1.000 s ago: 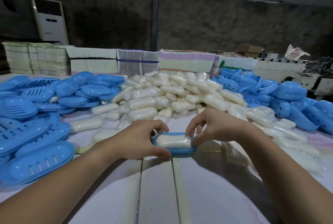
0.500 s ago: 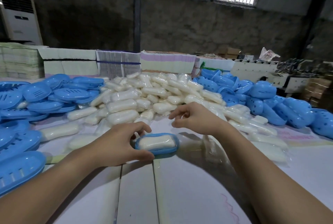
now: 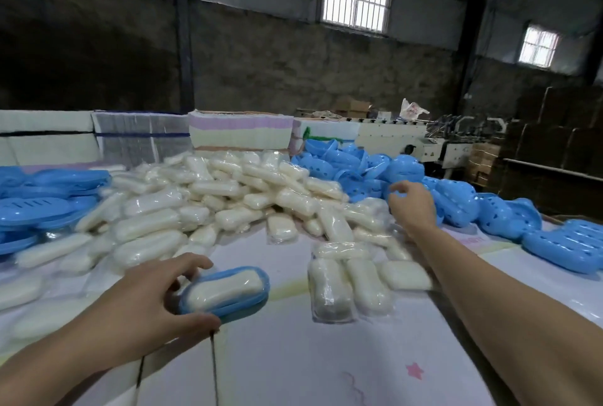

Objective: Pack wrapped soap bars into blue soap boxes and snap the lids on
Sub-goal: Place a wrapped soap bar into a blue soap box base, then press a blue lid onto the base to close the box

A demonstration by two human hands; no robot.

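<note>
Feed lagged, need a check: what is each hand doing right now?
Left hand: grips the blue box with a soap bar in it, no lid on.
Right hand: holds nothing, fingers loosely curled, over the blue lids.

Your blue soap box (image 3: 228, 304): lidless, tilted, 1 wrapped soap bar (image 3: 223, 288) inside | wrapped bars heap (image 3: 212, 203): mid-tabletop | lids (image 3: 456, 206): piled right

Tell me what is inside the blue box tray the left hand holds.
A wrapped white soap bar lies in the blue box tray, no lid on. The left hand grips its near end; the tray floor beneath is hidden.
</note>
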